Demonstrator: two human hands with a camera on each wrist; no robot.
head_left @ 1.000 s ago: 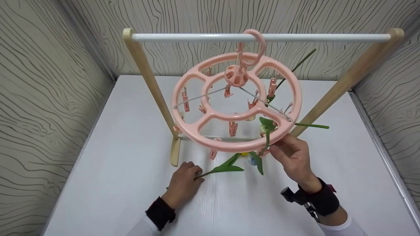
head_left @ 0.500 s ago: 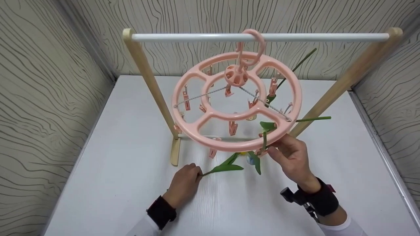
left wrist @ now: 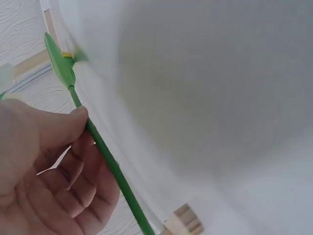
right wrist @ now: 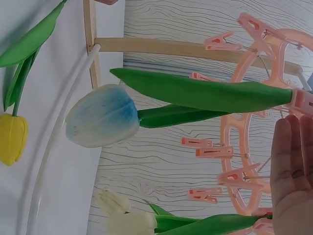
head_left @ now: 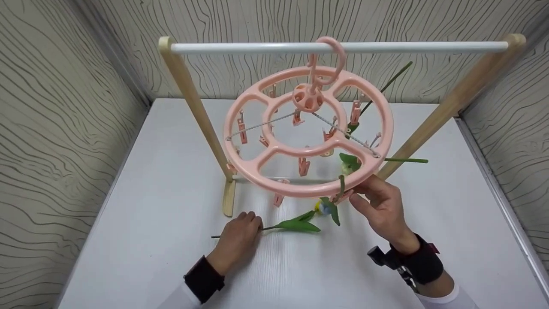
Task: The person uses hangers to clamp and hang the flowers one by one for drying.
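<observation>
Above the white worktop (head_left: pixel 154 257), a pink ring-shaped hanger (head_left: pixel 281 187) hangs by its hook (head_left: pixel 341 60) from the white top rail (head_left: pixel 248 48) of a stand with wooden legs (head_left: pixel 195 103). Pink clips (head_left: pixel 304 166) dangle from the ring on all sides.

The left hand (head_left: pixel 238 238) is low at the front, left of the hanger, pinching the green stem of a yellow tulip (head_left: pixel 298 225) between thumb and fingers. That tulip's leaves and bloom point to the right; whether it touches the worktop is hard to tell.

The right hand (head_left: pixel 386 210) is raised to the ring's front right rim, its fingers fairly straight, right beside the clip (right wrist: pixel 303 101) that bears a blue-and-white tulip (right wrist: pixel 102 116). Whether finger and thumb grip this clip cannot be told. The blue-and-white tulip hangs with its bloom down and its leaves close along it.

Farther round the right side hang a white tulip (head_left: pixel 348 168), its stem sticking out sideways past the rim, and, towards the back, another pale bloom (head_left: pixel 328 152) beside a long dark stem (head_left: pixel 386 88).
</observation>
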